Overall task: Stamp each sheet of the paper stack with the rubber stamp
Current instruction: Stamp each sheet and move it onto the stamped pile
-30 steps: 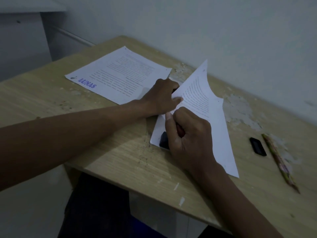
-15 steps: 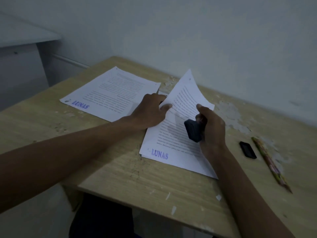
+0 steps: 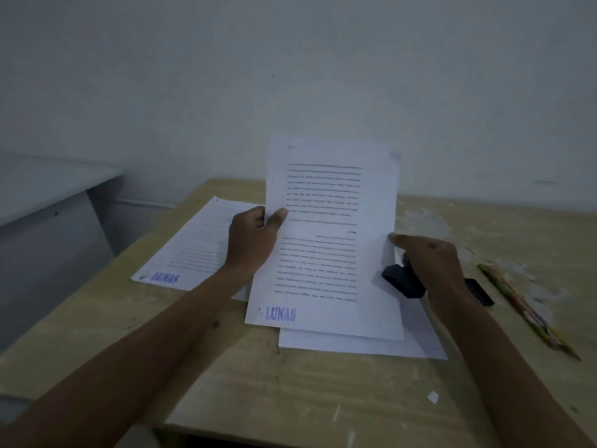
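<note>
While left hand (image 3: 250, 242) pinches sheet (image 3: 326, 240) and right hand (image 3: 429, 263) grips stamp (image 3: 400, 279), scuffed wooden table (image 3: 290, 392) abuts pale wall (image 3: 290, 76).

Two bare forearms enter from the lower edge of the frame, one from the lower left corner and one from the lower right, and each ends in a bare hand near the middle. No sleeve cuff shows on either arm within the frame. The left hand (image 3: 250, 240) shows its back and a thumb with a short, plain nail. The right hand (image 3: 429, 263) shows its back and knuckles. The dim light hides finer detail.
</note>
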